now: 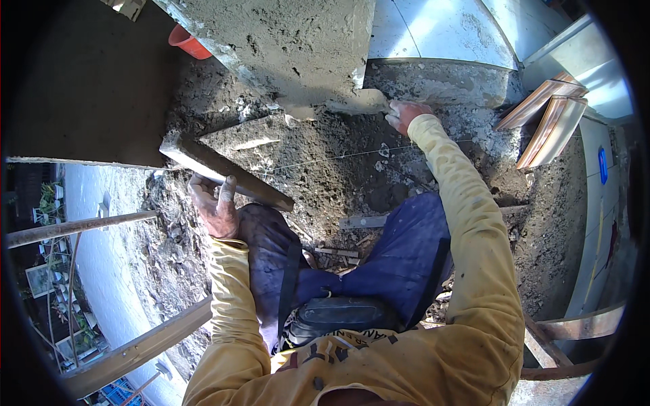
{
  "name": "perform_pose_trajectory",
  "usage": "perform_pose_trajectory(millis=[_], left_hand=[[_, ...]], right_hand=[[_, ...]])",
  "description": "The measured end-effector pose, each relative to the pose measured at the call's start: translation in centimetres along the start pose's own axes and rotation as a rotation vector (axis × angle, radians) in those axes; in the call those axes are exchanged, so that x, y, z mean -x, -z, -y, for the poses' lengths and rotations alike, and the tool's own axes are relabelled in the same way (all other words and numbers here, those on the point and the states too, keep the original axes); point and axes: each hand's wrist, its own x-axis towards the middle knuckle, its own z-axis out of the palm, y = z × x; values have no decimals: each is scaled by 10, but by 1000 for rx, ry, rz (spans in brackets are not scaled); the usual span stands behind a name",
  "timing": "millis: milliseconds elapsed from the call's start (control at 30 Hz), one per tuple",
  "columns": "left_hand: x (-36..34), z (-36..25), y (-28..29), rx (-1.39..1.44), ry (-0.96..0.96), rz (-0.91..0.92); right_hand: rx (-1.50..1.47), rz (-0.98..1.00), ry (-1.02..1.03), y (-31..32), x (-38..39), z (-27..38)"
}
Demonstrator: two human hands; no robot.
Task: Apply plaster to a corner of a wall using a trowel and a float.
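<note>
My right hand (408, 115), closed in a fist, reaches forward to the edge of a wet mortar surface (298, 47). It grips what looks like a trowel (365, 101), its blade coated in grey mortar and touching that edge; the handle is hidden in my fingers. Over on the left, my left hand (217, 206) is closed around the lower edge of a long mortar-caked board (227, 172). That board is tilted, running from the upper left down to my left knee. A thin string (338, 160) stretches across the rough ground between both hands.
A red bucket (188, 42) stands at the far left, beside the mortar surface. White tiles (433, 30) lie beyond it. Several wooden mouldings (555, 122) rest at the right. Wooden poles (145, 345) cross the lower left, and timber pieces (582, 325) the lower right.
</note>
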Motion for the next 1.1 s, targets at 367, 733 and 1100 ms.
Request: perform_pose_trajectory(millis=[367,733,1100], left_hand=[[-1,-3,-4,6,1,26],[2,-2,-8,47,13,43],[0,-7,0,24,17,16]], right_hand=[[-3,79,-76,-4,7,-30],[98,248,-161,-11,-20,24],[5,6,-53,-8,-10,-20]])
